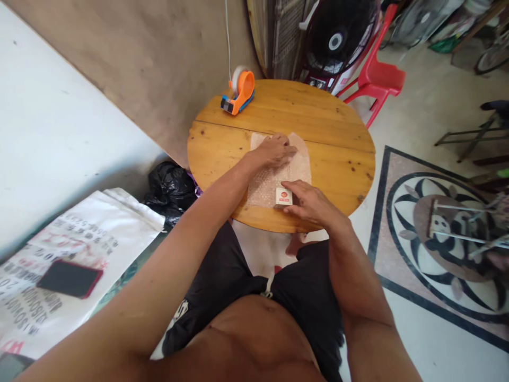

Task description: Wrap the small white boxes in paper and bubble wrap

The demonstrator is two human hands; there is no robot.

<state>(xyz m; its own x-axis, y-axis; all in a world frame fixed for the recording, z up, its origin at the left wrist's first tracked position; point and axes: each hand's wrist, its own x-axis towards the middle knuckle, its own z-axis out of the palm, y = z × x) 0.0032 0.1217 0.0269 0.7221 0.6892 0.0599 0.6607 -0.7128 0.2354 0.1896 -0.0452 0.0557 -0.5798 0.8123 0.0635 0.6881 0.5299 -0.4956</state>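
Note:
A sheet of clear bubble wrap (262, 188) lies on the round wooden table (338, 127). Over its far part rests my left hand (274, 151), palm down, fingers somewhat bent and apart on the plastic, with nothing visible in them. At the near edge of the wrap stands a small white box (283, 197) with a red round mark and red lettering on top. My right hand (308, 201) grips this box from the right, the thumb on the near side and the index finger on the far side.
An orange and blue tape dispenser (240, 93) with a roll stands at the table's back left. Behind the table are a black fan (336, 40) and a red chair (379, 74). To the left, a phone (70, 278) lies on a white printed sack (107, 223), near black plastic bags (170, 188).

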